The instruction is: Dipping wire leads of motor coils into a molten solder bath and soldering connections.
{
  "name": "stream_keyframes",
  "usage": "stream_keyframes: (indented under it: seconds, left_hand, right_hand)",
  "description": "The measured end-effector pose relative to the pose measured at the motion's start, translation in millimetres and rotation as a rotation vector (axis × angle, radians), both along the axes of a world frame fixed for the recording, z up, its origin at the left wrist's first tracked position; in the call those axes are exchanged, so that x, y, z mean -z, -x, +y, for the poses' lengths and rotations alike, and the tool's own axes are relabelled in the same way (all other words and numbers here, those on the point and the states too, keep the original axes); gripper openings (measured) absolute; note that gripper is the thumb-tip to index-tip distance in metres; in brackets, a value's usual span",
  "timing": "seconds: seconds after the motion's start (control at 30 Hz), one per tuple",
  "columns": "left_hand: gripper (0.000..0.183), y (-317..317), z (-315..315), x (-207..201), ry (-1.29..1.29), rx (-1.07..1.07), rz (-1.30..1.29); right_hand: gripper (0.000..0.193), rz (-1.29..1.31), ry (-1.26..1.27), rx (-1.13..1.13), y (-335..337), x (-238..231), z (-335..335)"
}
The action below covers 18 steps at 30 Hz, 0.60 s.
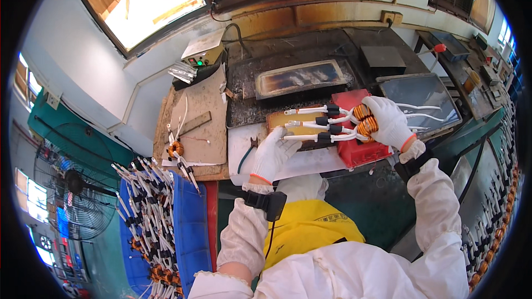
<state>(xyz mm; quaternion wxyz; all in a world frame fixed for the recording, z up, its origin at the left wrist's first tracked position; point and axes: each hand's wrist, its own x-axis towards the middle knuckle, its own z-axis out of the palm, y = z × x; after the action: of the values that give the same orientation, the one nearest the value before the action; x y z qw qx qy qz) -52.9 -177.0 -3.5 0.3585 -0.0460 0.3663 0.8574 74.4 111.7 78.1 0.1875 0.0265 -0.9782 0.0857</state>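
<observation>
My right hand (388, 122), in a white glove, is closed around two copper-wound ring coils (364, 120) above a red plastic bin (360, 154). From the coils, white leads (310, 138) with black sleeves and metal end lugs stretch left. At the lug ends of the nearest leads is my gloved left hand (271, 158), its fingers stretched out and touching them; the far side of its fingers is partly hidden. Pliers with dark handles (246, 155) lie just left of that hand. Another ring coil with white leads (175, 148) rests on a brown board at the left.
Behind the leads sits a rectangular metal-rimmed tray (299, 79) on a dirty bench. A control box with a green light (202, 52) stands at back left. A blue crate (191, 221) is packed with coils. A dark flat tray (421, 102) holds leads at right; a fan (72, 182) stands far left.
</observation>
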Motion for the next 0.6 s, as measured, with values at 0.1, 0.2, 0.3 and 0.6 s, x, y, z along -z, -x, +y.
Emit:
stream_keyframes:
  seconds: [0.1, 0.2, 0.3, 0.6]
  left_hand:
    - [0.032, -1, -1, -3, 0.005, -0.015, 0.066]
    - [0.033, 7, 0, -7, -0.073, -0.028, 0.175]
    - [0.035, 9, 12, -22, -0.020, -0.110, 0.323]
    - [0.037, -44, 2, -96, 0.588, -0.035, 0.809]
  right_hand:
    - [0.069, -0.052, 0.009, 0.017, 0, 1, 3]
    - [0.068, -0.056, 0.015, 0.008, 1, 0, 3]
    - [0.063, 0.019, -0.006, -0.009, -2, 0, 2]
    - [0.065, -0.001, -0.015, 0.035, 2, 5, 3]
